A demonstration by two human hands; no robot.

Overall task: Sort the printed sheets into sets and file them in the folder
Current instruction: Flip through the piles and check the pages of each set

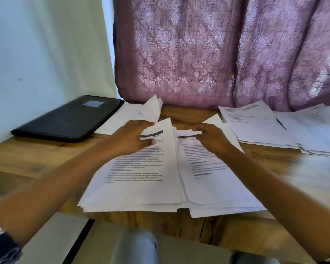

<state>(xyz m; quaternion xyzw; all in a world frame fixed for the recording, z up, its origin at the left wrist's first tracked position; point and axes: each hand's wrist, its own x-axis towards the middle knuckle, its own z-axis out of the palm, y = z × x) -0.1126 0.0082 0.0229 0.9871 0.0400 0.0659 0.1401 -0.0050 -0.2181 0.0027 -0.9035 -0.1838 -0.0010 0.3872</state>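
Fingers of the left hand (131,138) spread wide on white printed sheets (141,180) mid-frame. Right hand (211,139) fingers curl at the sheets' top edge; grip unclear. The print is unreadably blurred. A flat black folder (69,119) lies upper left on the wooden surface (27,159).

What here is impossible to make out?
All in the head view.
Print on the middle sheets: blurred and too small to read.
The right pile: cut off by the frame edge.
The folder: closed, contents hidden.
The left hand and right hand: motion blur hides whether they grip paper.
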